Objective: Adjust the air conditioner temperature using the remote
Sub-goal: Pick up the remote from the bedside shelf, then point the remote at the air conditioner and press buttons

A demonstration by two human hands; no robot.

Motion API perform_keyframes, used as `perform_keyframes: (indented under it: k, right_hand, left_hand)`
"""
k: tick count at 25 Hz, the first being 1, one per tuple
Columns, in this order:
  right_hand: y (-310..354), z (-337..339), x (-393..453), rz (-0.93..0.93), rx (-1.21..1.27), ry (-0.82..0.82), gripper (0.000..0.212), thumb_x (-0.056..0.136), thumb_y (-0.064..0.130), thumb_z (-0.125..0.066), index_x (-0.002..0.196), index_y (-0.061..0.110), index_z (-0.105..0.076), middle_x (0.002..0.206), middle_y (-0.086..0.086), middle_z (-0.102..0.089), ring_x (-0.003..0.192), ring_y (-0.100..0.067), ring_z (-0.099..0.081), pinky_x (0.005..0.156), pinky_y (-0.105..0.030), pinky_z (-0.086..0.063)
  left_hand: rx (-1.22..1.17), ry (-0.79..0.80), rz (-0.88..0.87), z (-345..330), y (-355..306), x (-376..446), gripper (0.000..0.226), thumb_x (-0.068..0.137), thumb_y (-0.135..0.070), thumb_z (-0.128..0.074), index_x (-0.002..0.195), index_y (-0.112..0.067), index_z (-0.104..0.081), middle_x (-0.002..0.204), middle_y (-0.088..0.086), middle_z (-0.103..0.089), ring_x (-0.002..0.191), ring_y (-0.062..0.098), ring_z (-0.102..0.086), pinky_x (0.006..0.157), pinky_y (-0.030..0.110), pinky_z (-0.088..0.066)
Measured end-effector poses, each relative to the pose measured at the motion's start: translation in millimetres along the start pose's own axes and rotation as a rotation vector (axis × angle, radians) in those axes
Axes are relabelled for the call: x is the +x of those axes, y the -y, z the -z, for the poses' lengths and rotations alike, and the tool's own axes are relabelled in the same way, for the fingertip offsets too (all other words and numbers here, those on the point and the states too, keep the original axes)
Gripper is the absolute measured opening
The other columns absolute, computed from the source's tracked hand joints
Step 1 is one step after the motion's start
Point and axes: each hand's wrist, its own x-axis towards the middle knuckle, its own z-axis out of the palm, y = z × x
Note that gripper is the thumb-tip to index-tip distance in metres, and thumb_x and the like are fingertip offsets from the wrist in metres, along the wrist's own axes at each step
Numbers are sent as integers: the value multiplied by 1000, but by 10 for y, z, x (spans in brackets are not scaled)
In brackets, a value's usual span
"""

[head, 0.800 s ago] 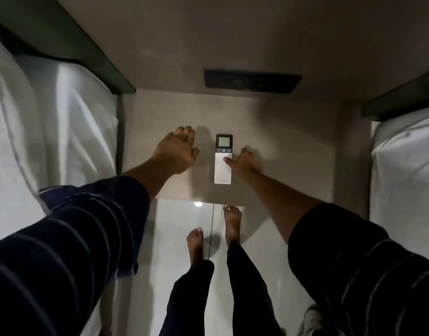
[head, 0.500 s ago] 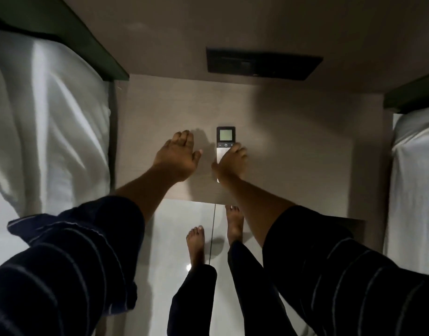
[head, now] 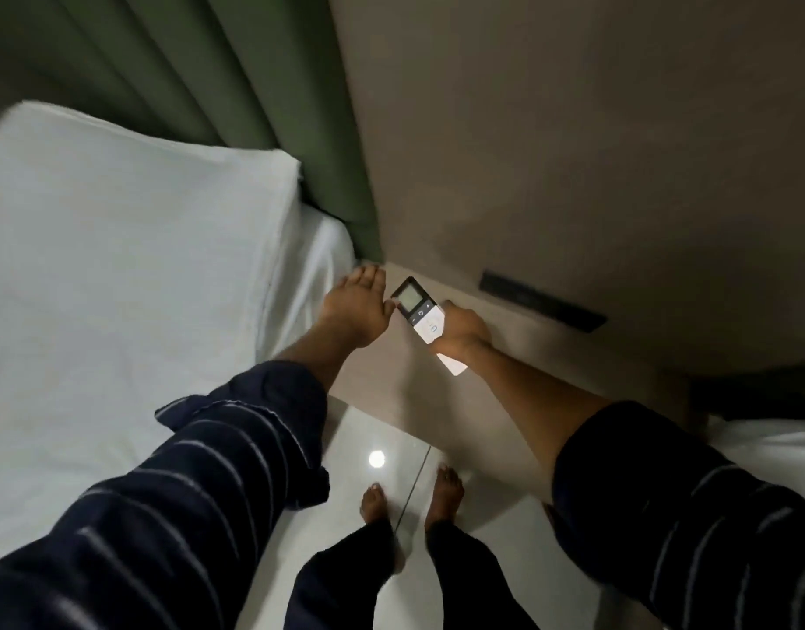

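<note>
The white remote (head: pixel 422 316) has a dark top with a small grey screen and round buttons below it. My right hand (head: pixel 460 333) is wrapped around its lower half and holds it tilted above the beige bedside table (head: pixel 391 379). The remote's bottom end pokes out under my wrist. My left hand (head: pixel 357 311) is flat with fingers together, palm down, just left of the remote; its thumb tip touches the edge of the screen end.
A bed with a white pillow (head: pixel 132 247) fills the left side, against a green padded headboard (head: pixel 255 84). A dark socket strip (head: pixel 541 302) sits in the beige wall. A second bed's edge (head: pixel 773 447) is at the right. My bare feet stand on the glossy tiled floor (head: pixel 391 447).
My right hand closed around the remote and lifted it off the table, tilting it. My left hand stayed flat beside it. The view swung to the left.
</note>
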Motion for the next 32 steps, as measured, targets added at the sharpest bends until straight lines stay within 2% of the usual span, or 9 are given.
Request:
perform_keyframes:
  k: [3, 6, 7, 10, 14, 18, 20, 26, 32]
  right_hand:
    - [1030, 395, -402, 216, -10, 31, 59, 59, 22, -81, 113, 19, -57, 113, -7, -69, 102, -28, -65, 82, -33, -55]
    - [2176, 629, -977, 416, 48, 89, 62, 63, 25, -79, 120, 17, -55, 119, -8, -66, 109, -30, -62, 90, -38, -54]
    - [2512, 665, -1187, 471, 109, 121, 57, 66, 29, -78, 117, 18, -57, 116, -9, -68, 104, -31, -65, 89, -41, -55]
    - [3555, 608, -2062, 638, 323, 256, 36, 74, 37, -68, 102, 17, -60, 91, -13, -71, 69, -32, -68, 72, -48, -62]
    - [4605, 197, -3549, 812, 437, 438, 29, 85, 34, -60, 99, 10, -64, 82, -17, -67, 64, -32, -65, 68, -48, -59]
    - [5315, -278, -5093, 872, 488, 667, 22, 87, 23, -51, 93, 4, -61, 72, -21, -66, 53, -29, -63, 50, -28, -55]
    - [5539, -457, -5826, 915, 492, 762, 24, 84, 24, -49, 92, 4, -61, 71, -21, -67, 50, -28, -64, 46, -22, -52]
    - [5909, -755, -7408, 987, 448, 962, 34, 87, 32, -50, 102, 3, -61, 78, -23, -68, 55, -29, -65, 51, -25, -52]
    - [6191, -669, -8125, 1086, 443, 1102, 29, 93, 35, -45, 102, 8, -53, 77, -19, -64, 59, -27, -63, 55, -27, -51]
  left_hand:
    - [-3, -136, 117, 781, 483, -567, 64, 102, -38, -23, 154, -3, -13, 163, 13, -15, 150, 26, -15, 121, 38, -16]
    - [35, -286, 267, 1452, 1154, -1478, 64, 101, -38, -23, 154, -3, -15, 163, 12, -16, 150, 25, -15, 120, 37, -15]
    - [54, -316, 328, 1638, 1393, -1804, 65, 101, -40, -22, 154, -4, -14, 163, 11, -15, 151, 24, -14, 121, 37, -14]
    - [96, -421, 591, 2099, 2184, -3137, 67, 100, -44, -22, 155, -6, -13, 163, 9, -15, 151, 24, -13, 122, 39, -13]
    - [129, -556, 894, 2285, 2831, -5107, 67, 100, -43, -24, 154, -4, -17, 162, 11, -19, 150, 24, -16, 121, 38, -14]
    - [188, -591, 1124, 2317, 3055, -6812, 65, 100, -41, -23, 153, -3, -19, 162, 11, -20, 150, 25, -17, 120, 39, -18]
    - [190, -604, 1219, 2314, 3056, -7572, 65, 100, -41, -22, 153, -3, -19, 161, 11, -20, 149, 25, -18, 120, 39, -19]
    - [221, -610, 1457, 2274, 2873, -9200, 65, 100, -40, -22, 153, -3, -17, 161, 12, -20, 148, 26, -19, 119, 40, -21]
    - [202, -696, 1572, 2426, 2645, -10035, 64, 100, -39, -21, 153, -2, -19, 160, 14, -22, 147, 28, -22, 118, 42, -23]
